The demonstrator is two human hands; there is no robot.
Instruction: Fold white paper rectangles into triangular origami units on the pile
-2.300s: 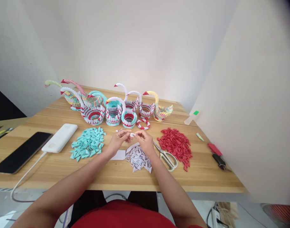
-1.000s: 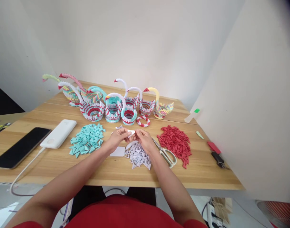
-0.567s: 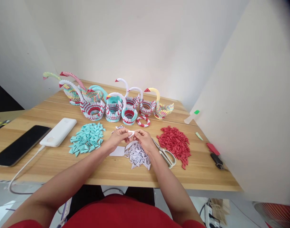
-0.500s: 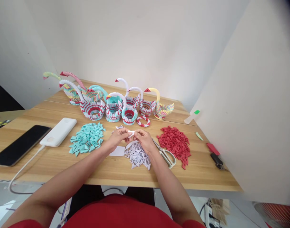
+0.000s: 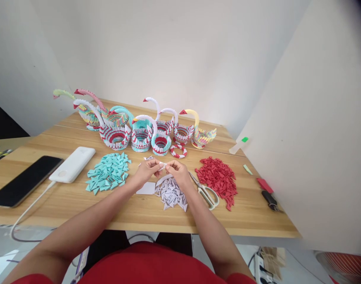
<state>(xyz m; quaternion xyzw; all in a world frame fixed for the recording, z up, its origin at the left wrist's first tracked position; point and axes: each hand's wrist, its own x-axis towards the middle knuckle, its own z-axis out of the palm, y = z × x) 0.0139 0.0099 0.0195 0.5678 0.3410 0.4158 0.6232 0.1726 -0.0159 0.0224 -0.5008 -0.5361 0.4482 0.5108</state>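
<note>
Between my two hands is a small white piece of paper (image 5: pixel 162 166), pinched at both ends above the table. My left hand (image 5: pixel 149 170) grips its left side with thumb and fingers, and my right hand (image 5: pixel 177 170) closes on its right side. The fingertips cover much of the paper, so its folds are hard to make out. Just below my hands lies a pile of folded white paper triangles (image 5: pixel 172 194). A flat white paper sheet (image 5: pixel 146 188) rests left of that pile. Scissors (image 5: pixel 208 194) lie beside my right wrist.
Turquoise paper triangles (image 5: pixel 109 171) are heaped on the left, red ones (image 5: pixel 218 177) on the right. Several paper swans (image 5: pixel 115 136) stand along the back with a red-and-white paper ring (image 5: pixel 178 151). A power bank (image 5: pixel 73 163) and a phone (image 5: pixel 25 180) lie at left.
My right fingers have shifted slightly on the white paper, and less of it shows between my hands. Everything else on the table stays where it was.
</note>
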